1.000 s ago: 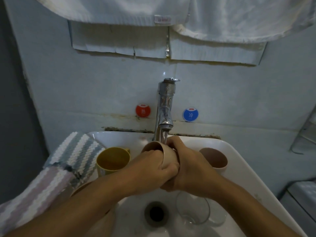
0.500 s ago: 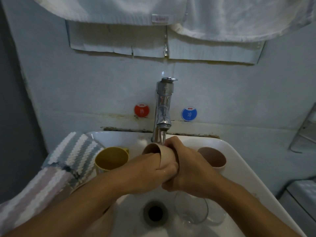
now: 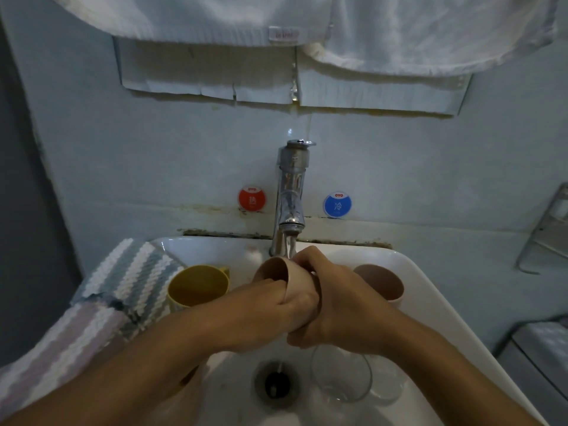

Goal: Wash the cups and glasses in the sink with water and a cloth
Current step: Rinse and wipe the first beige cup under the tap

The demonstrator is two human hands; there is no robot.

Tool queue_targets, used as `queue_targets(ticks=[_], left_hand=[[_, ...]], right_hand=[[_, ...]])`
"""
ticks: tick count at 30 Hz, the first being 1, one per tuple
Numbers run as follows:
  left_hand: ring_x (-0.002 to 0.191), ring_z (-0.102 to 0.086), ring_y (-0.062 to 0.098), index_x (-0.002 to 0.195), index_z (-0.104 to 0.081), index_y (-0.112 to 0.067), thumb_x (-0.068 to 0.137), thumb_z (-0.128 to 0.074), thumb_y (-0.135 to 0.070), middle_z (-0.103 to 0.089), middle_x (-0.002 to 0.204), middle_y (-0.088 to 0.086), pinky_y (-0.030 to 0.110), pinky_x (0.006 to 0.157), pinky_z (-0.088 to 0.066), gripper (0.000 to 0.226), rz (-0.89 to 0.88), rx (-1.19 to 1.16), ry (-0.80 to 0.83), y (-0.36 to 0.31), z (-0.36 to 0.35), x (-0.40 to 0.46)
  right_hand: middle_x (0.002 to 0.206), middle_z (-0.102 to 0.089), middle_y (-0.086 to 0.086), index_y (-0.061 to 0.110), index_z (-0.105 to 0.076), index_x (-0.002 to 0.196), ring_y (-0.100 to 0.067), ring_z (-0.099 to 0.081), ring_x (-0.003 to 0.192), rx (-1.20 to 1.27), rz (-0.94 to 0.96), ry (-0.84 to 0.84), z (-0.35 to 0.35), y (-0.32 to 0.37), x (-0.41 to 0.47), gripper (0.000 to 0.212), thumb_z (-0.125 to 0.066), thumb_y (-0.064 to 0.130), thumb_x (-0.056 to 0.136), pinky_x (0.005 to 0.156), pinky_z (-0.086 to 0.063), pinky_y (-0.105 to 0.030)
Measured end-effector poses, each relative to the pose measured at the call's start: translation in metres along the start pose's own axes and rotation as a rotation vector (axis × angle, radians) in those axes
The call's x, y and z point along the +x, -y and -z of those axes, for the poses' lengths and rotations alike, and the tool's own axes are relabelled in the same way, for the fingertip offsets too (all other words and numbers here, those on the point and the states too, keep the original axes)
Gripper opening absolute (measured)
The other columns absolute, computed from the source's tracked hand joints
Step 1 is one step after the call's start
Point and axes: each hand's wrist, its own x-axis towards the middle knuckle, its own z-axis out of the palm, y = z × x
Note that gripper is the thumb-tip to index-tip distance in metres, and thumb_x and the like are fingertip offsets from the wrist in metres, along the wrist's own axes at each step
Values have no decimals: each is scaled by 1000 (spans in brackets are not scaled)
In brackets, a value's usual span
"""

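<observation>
The beige cup [image 3: 284,276] is plain and matte, tilted with its mouth toward ten o'clock under the tap [image 3: 290,195], above the sink [image 3: 430,302]. The left hand [image 3: 276,305] and right hand [image 3: 332,299] both wrap it.

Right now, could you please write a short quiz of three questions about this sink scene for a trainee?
1. True or false: the left hand and the right hand both hold the beige cup under the tap.
2. Which cup stands left of the held one? A) yellow cup B) blue cup C) black cup
3. Fill in: the clear glass lies in the sink beside the ____.

Key: 1 true; 2 A; 3 drain.
</observation>
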Motion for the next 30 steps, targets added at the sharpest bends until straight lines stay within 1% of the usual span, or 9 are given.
queue_targets(ticks=[2,5,7,10,14,18,21,25,30], left_hand=[[102,-63,23,118,-59,-11,95,-48,-48,-67,111,9,32,89,-50,45,36,26,-119,1,-2,1],[81,-64,0,111,-63,-23,95,-57,-36,-64,91,-13,11,72,-52,21,18,-129,-130,3,0,5],[85,-66,0,114,-66,-20,92,-63,-31,-67,93,-11,15,78,-55,24,26,-262,-164,6,2,7],[89,-69,13,106,-69,-18,84,-71,-36,-71,97,-1,31,79,-59,28,112,-458,-299,4,0,5],[89,-66,16,108,-65,-23,83,-70,-42,-68,101,0,24,65,-51,32,207,-620,-406,0,-6,3],[94,-69,24,107,-67,-24,89,-62,-44,-71,104,6,45,83,-58,28,272,-805,-460,2,-9,2],[94,-70,28,108,-68,-23,95,-54,-46,-72,104,10,51,85,-58,29,358,-885,-467,4,-8,4],[88,-69,31,112,-61,-16,97,-50,-49,-69,101,15,43,71,-60,38,464,-975,-526,5,-8,6],[91,-67,32,112,-58,-12,99,-48,-48,-67,100,15,47,83,-58,40,472,-925,-562,6,-8,5]], right_hand=[[120,-57,16,42,-35,127,-8,-58,106,0,-25,8,1,1,0,86,-91,36,62,96,-53,-34],[120,-57,16,44,-35,125,-7,-58,105,-9,-54,8,1,3,1,86,-91,38,61,95,-53,-35],[120,-54,18,46,-35,124,-6,-55,105,-19,-58,-18,0,3,2,85,-91,38,60,94,-52,-34],[117,-50,22,48,-36,122,-5,-51,105,-42,-54,-85,3,1,2,83,-90,39,60,87,-48,-26],[112,-54,24,48,-43,121,-4,-55,101,1,-51,-101,6,1,0,77,-90,40,60,82,-50,-21],[104,-55,25,48,-43,116,-1,-60,90,91,-95,-103,12,4,-2,73,-89,47,60,64,-52,-13],[105,-56,20,44,-45,111,-4,-60,90,105,-98,-111,16,9,-3,68,-88,51,60,67,-56,-18],[107,-56,19,44,-46,109,-5,-61,93,126,-50,-90,11,13,-4,62,-85,55,62,72,-59,-22],[107,-57,20,45,-48,111,-6,-60,94,167,-62,-94,5,12,-2,50,-75,59,72,77,-58,-23]])
